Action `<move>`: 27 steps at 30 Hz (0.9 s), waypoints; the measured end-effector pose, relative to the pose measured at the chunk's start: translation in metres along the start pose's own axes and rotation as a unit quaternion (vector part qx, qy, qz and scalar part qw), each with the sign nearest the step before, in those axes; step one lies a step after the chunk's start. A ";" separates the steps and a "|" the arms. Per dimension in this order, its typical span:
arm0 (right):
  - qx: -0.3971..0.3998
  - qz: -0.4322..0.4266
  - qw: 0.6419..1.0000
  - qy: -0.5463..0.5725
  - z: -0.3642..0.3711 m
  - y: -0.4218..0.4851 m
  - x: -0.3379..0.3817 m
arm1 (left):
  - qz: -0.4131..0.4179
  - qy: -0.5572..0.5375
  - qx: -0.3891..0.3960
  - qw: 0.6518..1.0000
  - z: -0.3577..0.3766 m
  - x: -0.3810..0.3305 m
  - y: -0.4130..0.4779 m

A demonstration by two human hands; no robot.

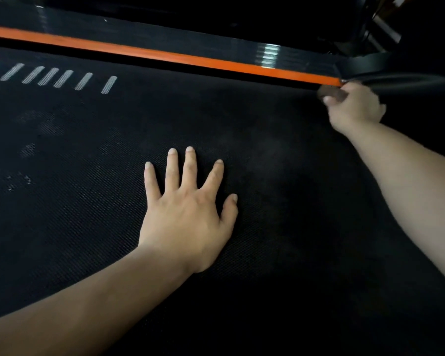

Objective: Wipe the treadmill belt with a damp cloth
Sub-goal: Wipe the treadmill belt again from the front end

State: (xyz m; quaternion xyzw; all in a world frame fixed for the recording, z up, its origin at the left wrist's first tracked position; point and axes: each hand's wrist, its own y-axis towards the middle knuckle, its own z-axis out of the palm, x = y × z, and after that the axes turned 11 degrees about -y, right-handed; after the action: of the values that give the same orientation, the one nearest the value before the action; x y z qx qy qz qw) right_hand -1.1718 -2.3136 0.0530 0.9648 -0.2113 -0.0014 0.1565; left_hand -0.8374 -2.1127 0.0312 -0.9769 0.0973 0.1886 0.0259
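Note:
The black textured treadmill belt fills most of the head view. My left hand lies flat on the belt's middle, fingers spread and straight. My right hand is at the belt's far right corner, blurred, fingers curled round a small dark brownish cloth pressed against the end of the orange strip. Most of the cloth is hidden under the fingers.
An orange strip and a glossy black side rail run along the belt's far edge. White slanted marks are printed on the belt at upper left. A dark motor cover rises at the right. Faint pale smudges dot the belt's left part.

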 end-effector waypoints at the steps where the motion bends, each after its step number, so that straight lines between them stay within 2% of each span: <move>1: 0.003 -0.033 0.999 0.012 0.000 -0.008 0.000 | 0.000 -0.001 -0.001 1.000 0.000 0.000 0.000; 3: 0.004 -0.073 0.997 -0.009 -0.004 -0.014 -0.006 | -0.003 -0.002 -0.003 1.000 0.000 0.000 0.000; 5: -0.003 -0.015 0.999 -0.050 -0.010 -0.005 -0.017 | -0.002 -0.001 0.000 1.000 0.002 0.000 0.000; 7: -0.001 0.057 0.997 -0.045 -0.016 -0.002 -0.018 | -0.005 0.001 -0.002 1.000 0.002 0.000 0.000; 8: -0.003 0.064 0.997 -0.035 -0.017 -0.009 -0.013 | -0.006 0.002 -0.002 1.000 0.001 0.000 0.000; 11: -0.004 -0.045 0.998 0.035 -0.011 -0.049 0.011 | -0.008 0.005 0.002 1.000 0.000 -0.001 0.001; 14: 0.028 -0.162 0.984 0.074 -0.018 -0.085 0.024 | -0.011 0.002 0.003 1.000 0.001 -0.001 0.001; 16: 0.019 -0.156 0.987 0.021 -0.023 -0.075 0.011 | -0.010 -0.001 -0.002 1.000 0.002 0.000 0.001; 20: 0.006 -0.006 1.000 0.003 -0.034 -0.054 -0.022 | -0.009 0.002 -0.001 1.000 0.003 0.000 0.002; 22: 0.005 -0.040 0.999 0.029 -0.029 -0.074 -0.007 | -0.009 0.003 -0.001 1.000 0.003 0.001 0.002; 25: 0.019 -0.157 0.985 0.067 -0.024 -0.110 0.014 | -0.011 -0.002 -0.001 1.000 0.003 0.001 0.002; 27: -0.003 -0.159 0.987 -0.004 -0.029 -0.100 0.001 | -0.011 -0.001 0.002 1.000 0.003 0.001 0.002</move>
State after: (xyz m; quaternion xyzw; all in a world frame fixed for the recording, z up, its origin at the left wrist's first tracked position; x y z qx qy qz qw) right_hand -1.1277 -2.2191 0.0507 0.9857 -0.0562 -0.0303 0.1561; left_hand -0.8378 -2.1150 0.0277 -0.9776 0.0873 0.1892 0.0303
